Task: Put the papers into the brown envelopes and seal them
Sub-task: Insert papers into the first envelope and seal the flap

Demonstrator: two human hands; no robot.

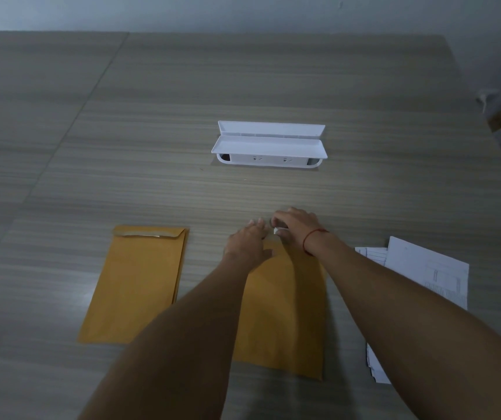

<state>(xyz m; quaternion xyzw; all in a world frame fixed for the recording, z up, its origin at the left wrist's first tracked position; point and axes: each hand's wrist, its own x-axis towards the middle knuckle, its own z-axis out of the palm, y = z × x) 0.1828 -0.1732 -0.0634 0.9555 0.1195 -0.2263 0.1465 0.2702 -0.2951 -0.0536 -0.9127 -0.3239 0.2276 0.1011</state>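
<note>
Left hand (247,242) flat, pinning near-centre brown envelope (285,307) on worktop (152,147); right hand (296,227) pinches small white strip (276,231) at far flap; papers (424,268) right; advise peeling slowly, pressing flap evenly.

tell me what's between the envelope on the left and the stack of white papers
In the head view, the second brown envelope lies between the left envelope and the papers, with both forearms crossing over it.
</note>
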